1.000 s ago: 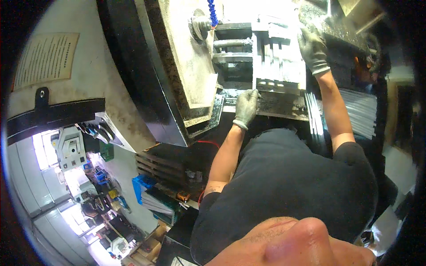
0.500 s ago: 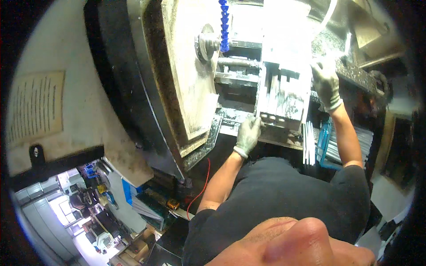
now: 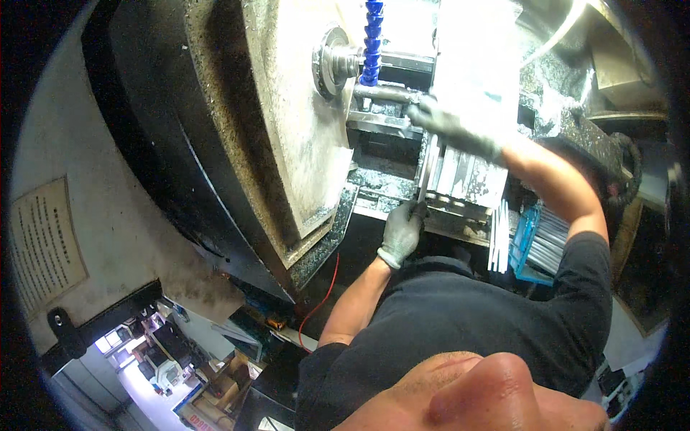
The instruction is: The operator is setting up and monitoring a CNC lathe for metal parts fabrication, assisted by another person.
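Observation:
My left hand (image 3: 402,231), in a grey-green glove, is closed at the near left corner of the machine's fixture (image 3: 474,212). Its fingers pinch the near end of a slim metal bar (image 3: 428,172) that runs away from me along the fixture's left edge. My right hand (image 3: 453,128), gloved too, reaches leftward across the fixture above that bar's far end. Motion smears its fingers, so their grip does not show. Several pale metal bars (image 3: 463,172) lie side by side in the fixture, partly under my right hand and washed out by glare.
Left of the fixture are a round spindle head (image 3: 334,63) and a blue segmented coolant hose (image 3: 372,43). Loose bars (image 3: 499,237) lean at the fixture's near right, beside a blue basket (image 3: 528,248) of more bars. A red cable (image 3: 330,294) hangs at left.
My right hand has swung from the fixture's right side across to its left edge. My left hand has shifted slightly nearer me, and a bar now shows in its fingers.

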The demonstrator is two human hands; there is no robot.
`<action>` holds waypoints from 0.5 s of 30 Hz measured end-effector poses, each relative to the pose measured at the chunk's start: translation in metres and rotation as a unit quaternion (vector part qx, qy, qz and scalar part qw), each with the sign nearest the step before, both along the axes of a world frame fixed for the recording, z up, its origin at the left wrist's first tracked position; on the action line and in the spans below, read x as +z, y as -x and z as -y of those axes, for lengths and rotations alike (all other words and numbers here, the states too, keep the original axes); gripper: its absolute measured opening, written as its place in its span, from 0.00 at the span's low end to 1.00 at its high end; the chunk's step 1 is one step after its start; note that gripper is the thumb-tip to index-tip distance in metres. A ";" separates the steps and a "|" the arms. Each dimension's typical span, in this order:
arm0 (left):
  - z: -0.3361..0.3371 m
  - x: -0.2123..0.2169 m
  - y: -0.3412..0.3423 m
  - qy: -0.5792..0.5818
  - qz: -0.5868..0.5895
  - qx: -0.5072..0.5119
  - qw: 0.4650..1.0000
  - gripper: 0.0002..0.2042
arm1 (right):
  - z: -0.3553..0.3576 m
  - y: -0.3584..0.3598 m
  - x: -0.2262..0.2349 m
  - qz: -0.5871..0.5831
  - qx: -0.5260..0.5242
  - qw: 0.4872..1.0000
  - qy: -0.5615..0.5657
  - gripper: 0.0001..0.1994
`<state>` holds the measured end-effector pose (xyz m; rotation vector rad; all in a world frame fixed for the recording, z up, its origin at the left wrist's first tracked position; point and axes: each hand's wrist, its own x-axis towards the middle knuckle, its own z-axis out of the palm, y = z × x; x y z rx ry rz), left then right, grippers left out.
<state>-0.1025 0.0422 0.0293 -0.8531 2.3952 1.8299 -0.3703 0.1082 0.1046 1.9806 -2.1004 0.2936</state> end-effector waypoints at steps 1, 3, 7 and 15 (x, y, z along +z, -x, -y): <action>0.000 0.005 0.004 -0.028 0.043 -0.018 0.999 0.18 | 0.004 0.019 -0.014 0.066 -0.012 0.998 0.018 0.17; 0.003 0.010 0.006 -0.040 0.055 -0.007 0.998 0.19 | 0.028 0.051 0.000 0.116 -0.034 0.990 -0.069 0.13; 0.001 -0.006 0.001 -0.124 0.020 -0.002 0.992 0.18 | 0.024 0.129 -0.015 0.099 -0.136 0.985 0.046 0.14; 0.002 -0.009 0.002 -0.184 -0.012 0.021 0.983 0.17 | -0.031 0.142 -0.010 0.059 -0.228 0.966 0.107 0.15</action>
